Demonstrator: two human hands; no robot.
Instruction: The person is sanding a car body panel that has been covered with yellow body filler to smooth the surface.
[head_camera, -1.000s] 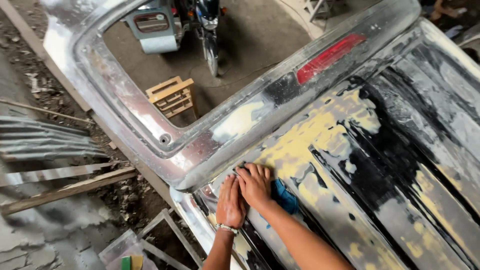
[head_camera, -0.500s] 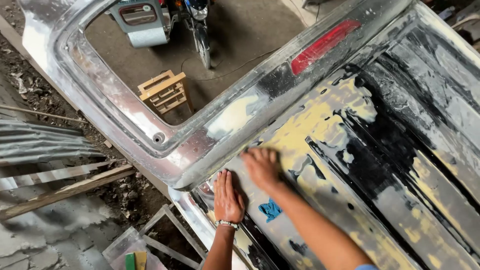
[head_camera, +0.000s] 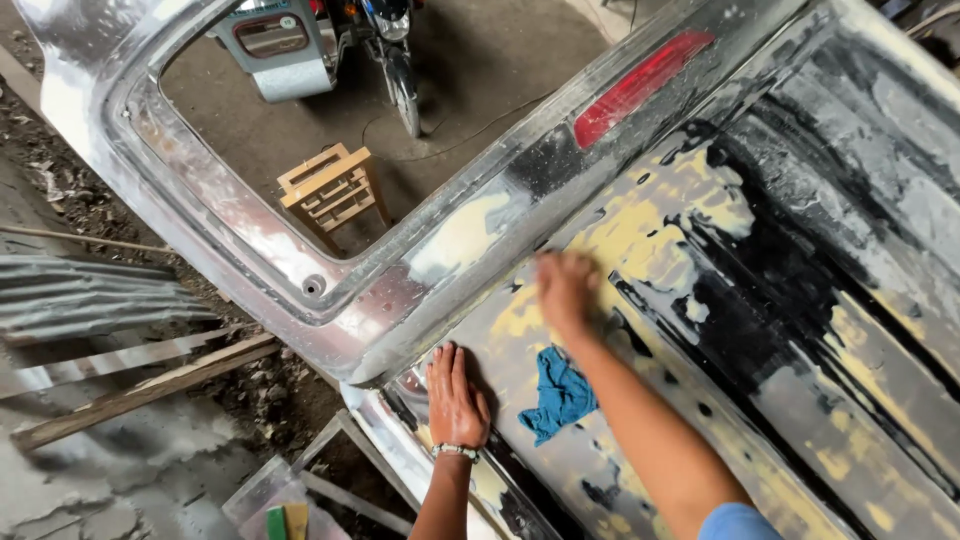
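Note:
A sanded vehicle roof panel, patched with yellow filler and black paint, fills the right side. My left hand lies flat, fingers together, on the panel's lower corner near the rear edge; a beaded bracelet is on the wrist. My right hand is blurred and presses on the yellow filler higher up the panel. I cannot see whether anything is under its palm. A crumpled blue cloth lies loose on the panel between my two arms, touching neither hand.
A red brake light sits in the bare-metal rear frame around the open window. Below, on the ground, are a wooden stool, a motorcycle, corrugated sheet and wooden planks.
My right hand has left the blue cloth and slid up the panel, away from my left hand. The cloth now lies uncovered. The left hand has stayed put.

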